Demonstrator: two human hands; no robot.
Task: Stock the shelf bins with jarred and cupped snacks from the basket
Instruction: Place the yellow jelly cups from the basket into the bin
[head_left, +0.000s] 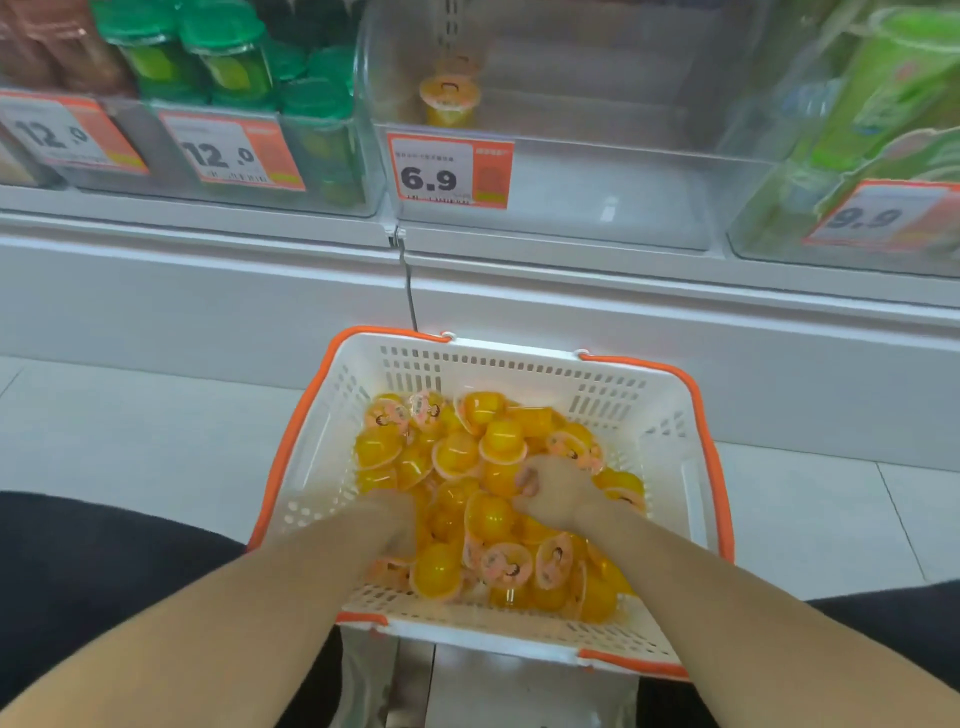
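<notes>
Jelly cups (488, 493) heaped in basket (670, 431), both hands digging in: right hand (558, 491) fingers curling round one, left hand (392, 525) grip blurred, unclear. Needing lifting next to near-empty bin (571, 171).

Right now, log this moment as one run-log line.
stage: picking | left hand: in cups | right hand: grasping cups | basket: full of yellow jelly cups | clear bin: one cup inside

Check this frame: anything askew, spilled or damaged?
Nothing spilled or damaged. The small yellow jelly cups lie jumbled at all angles in the white orange-rimmed plastic basket, some lid-up, some upside down. Only one yellow cup stands in the clear plastic shelf bin marked 6.9. Both hands dig into the pile.
</notes>
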